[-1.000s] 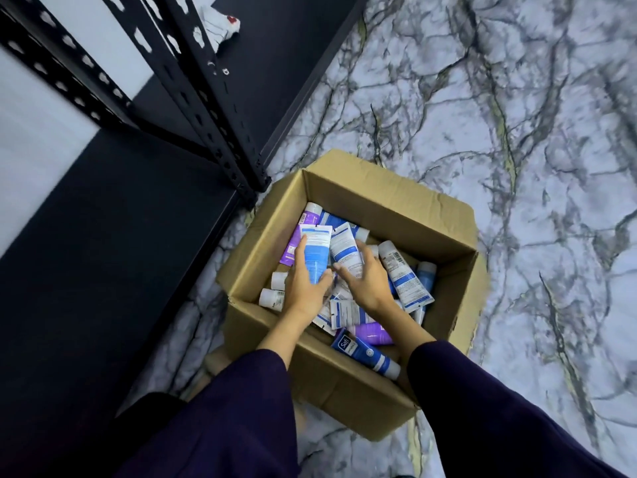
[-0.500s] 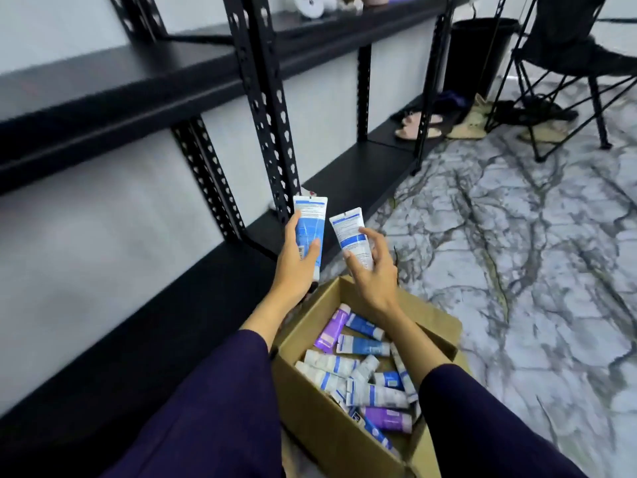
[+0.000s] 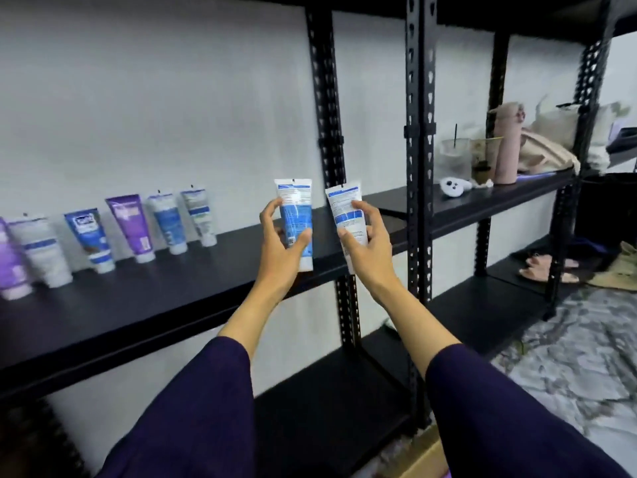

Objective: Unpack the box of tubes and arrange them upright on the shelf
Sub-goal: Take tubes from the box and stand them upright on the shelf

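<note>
The person's left hand (image 3: 283,243) is wrapped around a blue and white tube (image 3: 295,220), with the thumb on one side and the fingers (image 3: 268,215) on the other. The right hand (image 3: 366,248) pinches a white tube with a blue band (image 3: 346,215) the same way. Both tubes are held up in the air with the flat crimped end on top, in front of the black shelf board (image 3: 172,291) and not touching it yet.

Off to the left of the left hand, a row of tubes (image 3: 138,229) stands cap-down on that same shelf. There are blue ones, white ones and purple ones, and some lean a bit.

Here is what I think could go wrong. These tubes stand on small round caps, so they look tippy. If a new tube gets put down crooked or let go too fast, it may fall over. If it lands close to the row, it could bump the nearest white tube (image 3: 200,215) and knock the others down one after another.

The black metal post (image 3: 327,139) is just behind the right hand, so that hand's tube might knock against it on the way in.

Putting two down at once is tricky too, since no hand is free to catch a wobbly one.

A corner of the cardboard box (image 3: 427,457) peeks out below the right sleeve, so a step forward might kick it
</note>
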Motion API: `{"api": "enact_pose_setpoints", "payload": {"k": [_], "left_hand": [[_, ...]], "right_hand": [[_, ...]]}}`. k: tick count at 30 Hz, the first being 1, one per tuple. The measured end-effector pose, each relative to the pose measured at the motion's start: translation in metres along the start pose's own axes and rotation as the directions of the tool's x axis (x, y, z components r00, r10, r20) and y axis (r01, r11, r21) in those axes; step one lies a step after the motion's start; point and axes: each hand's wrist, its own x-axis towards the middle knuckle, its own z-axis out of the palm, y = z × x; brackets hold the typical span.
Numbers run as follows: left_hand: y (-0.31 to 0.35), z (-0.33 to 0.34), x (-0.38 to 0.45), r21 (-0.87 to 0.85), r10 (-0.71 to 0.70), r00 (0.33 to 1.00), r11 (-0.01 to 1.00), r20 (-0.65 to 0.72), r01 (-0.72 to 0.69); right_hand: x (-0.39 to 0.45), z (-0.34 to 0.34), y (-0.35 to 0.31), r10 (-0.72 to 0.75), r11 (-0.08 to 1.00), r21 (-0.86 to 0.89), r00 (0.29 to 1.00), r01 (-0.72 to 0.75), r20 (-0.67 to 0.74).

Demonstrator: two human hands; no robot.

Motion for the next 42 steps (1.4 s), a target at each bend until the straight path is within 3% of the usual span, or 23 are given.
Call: {"api": "enact_pose_setpoints", "payload": {"k": [6,14,24,29,34,42], "left_hand": [[-0.013,-0.085,0.027,0.116,0.014,0.987,0.993,-0.162,0.005],[-0.044,-0.133,0.023,0.193,-0.043,0.978,0.978,-0.205,0.083],[-0.053,-0.134,0.015,0.254,-0.02,0.982,0.965,-0.189,0.068],[-0.051,-0.134,0.015,0.388,-0.042,0.983,0.915,-0.179,0.11],[-0.059,-0.131,0.036,0.562,-0.107,0.991,0.817,-0.076,0.131],[-0.103,-0.12,0.101,0.592,-0.132,0.99,0.795,-0.04,0.13]], "right_hand": [[0.028,0.098,-0.007,-0.076,0.997,0.028,0.984,0.072,0.16],[0.03,0.17,0.007,-0.1,0.991,-0.057,0.965,0.117,0.241],[0.009,0.173,0.03,-0.138,0.95,-0.242,0.961,0.197,0.24],[0.004,0.165,0.025,-0.055,0.927,-0.344,0.962,0.148,0.266],[0.032,0.167,0.03,0.065,0.863,-0.493,0.947,0.105,0.315],[0.093,0.179,0.072,0.128,0.794,-0.595,0.923,0.124,0.363]]}}
